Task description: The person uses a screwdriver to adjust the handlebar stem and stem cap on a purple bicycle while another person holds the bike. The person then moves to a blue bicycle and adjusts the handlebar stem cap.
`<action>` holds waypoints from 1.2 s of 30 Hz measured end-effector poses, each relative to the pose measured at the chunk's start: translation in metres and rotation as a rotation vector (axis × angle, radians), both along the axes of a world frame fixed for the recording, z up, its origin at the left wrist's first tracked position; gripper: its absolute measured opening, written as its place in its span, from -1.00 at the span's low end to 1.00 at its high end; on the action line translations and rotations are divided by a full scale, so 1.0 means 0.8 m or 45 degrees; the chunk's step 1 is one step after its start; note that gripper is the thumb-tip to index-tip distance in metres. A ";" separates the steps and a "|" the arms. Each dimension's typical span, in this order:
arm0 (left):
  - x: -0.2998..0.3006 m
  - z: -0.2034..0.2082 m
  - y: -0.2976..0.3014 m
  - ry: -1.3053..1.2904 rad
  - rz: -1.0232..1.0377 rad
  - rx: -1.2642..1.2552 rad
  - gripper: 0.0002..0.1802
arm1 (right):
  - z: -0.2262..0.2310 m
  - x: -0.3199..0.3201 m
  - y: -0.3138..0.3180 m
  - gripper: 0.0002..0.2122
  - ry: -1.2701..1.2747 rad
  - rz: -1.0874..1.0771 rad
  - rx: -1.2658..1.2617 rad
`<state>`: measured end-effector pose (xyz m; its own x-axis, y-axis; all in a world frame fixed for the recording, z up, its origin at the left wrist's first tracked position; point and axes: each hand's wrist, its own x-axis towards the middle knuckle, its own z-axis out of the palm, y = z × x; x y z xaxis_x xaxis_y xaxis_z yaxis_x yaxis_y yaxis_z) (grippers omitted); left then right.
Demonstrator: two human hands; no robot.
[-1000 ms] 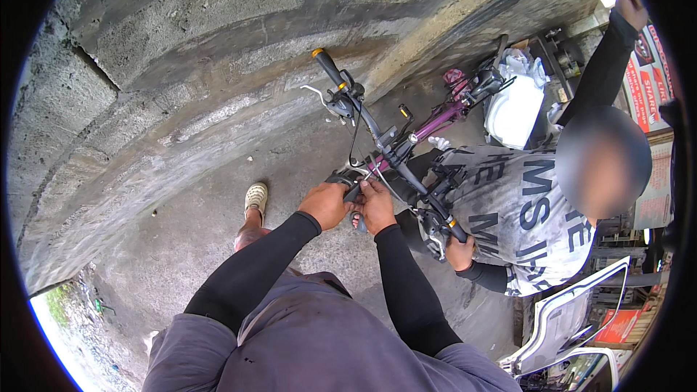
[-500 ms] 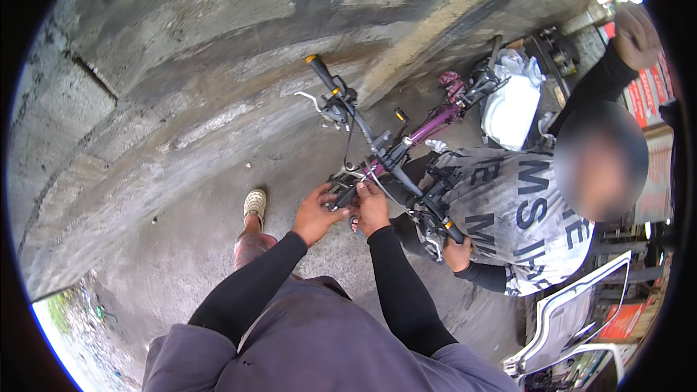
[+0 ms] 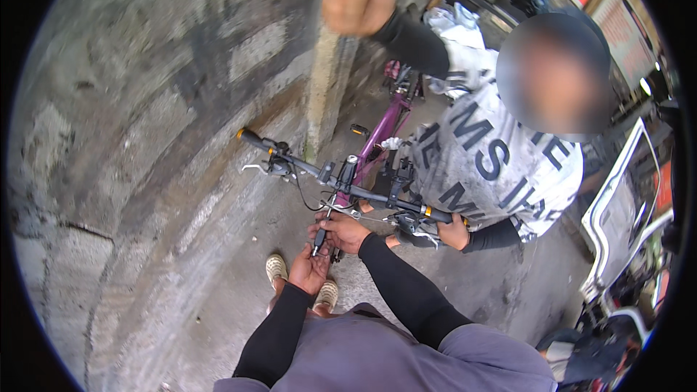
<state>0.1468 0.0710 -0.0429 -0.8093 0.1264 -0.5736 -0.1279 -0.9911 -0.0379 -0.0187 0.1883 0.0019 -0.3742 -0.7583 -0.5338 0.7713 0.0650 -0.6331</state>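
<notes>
Right hand [image 3: 343, 231] pinches a dark slim tool [image 3: 317, 241], axis vertical; open left hand [image 3: 308, 270] cupped directly beneath, below the handlebar [image 3: 341, 183].

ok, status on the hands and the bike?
Right hand fingers pinch small dark tool below black handlebar. Left hand open, cupped under it. Purple bicycle frame upright. Second person's hand holds the bar's right grip.

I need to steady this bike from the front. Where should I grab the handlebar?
Probably the free left grip of the handlebar, taken from the wall side: it sticks out bare. A co-worker's hand already wraps the other end, and both of the person's hands work below the stem.
</notes>
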 end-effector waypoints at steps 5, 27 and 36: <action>0.027 0.045 0.013 -0.358 -0.209 -1.798 -0.51 | 0.005 -0.006 -0.001 -0.72 0.135 0.088 0.220; 0.034 0.040 0.003 -0.079 -0.032 -1.729 -0.66 | 0.015 0.022 -0.026 -0.67 0.474 -0.092 0.342; 0.008 -0.025 -0.045 -0.195 -0.050 0.012 -0.77 | 0.010 0.010 -0.005 -0.68 -0.078 -0.056 -0.094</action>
<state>0.1534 0.0353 -0.0628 -0.7067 0.1625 -0.6886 -0.1588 -0.9849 -0.0695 -0.0108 0.1846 0.0100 -0.3764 -0.7802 -0.4996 0.8096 -0.0148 -0.5868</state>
